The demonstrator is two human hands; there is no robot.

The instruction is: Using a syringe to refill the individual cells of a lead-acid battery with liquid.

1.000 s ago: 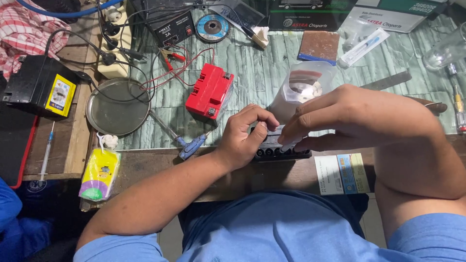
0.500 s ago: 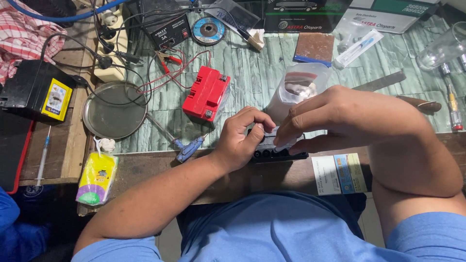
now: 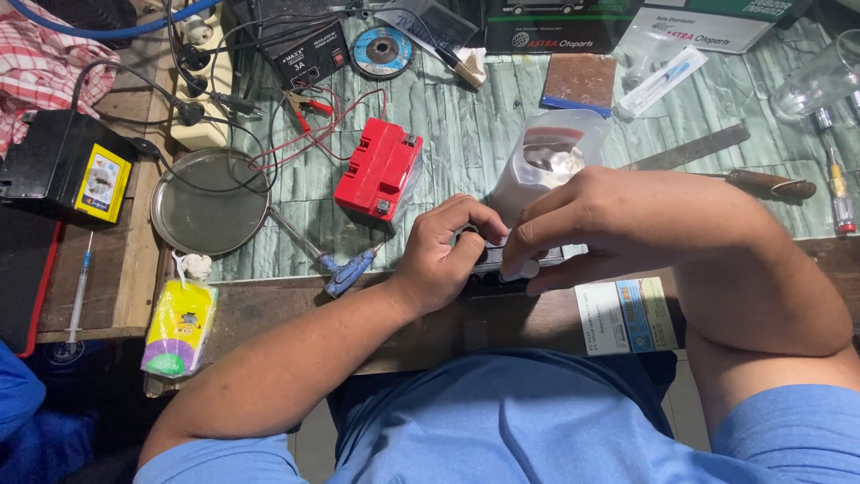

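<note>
both hands pinch the small black battery [image 3: 502, 269]: left hand [image 3: 443, 255] at nine o'clock, right hand [image 3: 618, 224] pressing on top; it might slip off the bench edge [image 3: 296, 305].

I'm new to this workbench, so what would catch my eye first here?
Both hands meet at the bench's near edge: the left hand and right hand close on a dark grey battery. Just behind the left hand lies a bright red battery, with a round metal dish to its left.

Two batteries [image 3: 377, 172] [image 3: 70, 168] (one red), two syringes [image 3: 79, 289] [image 3: 660, 77]
</note>
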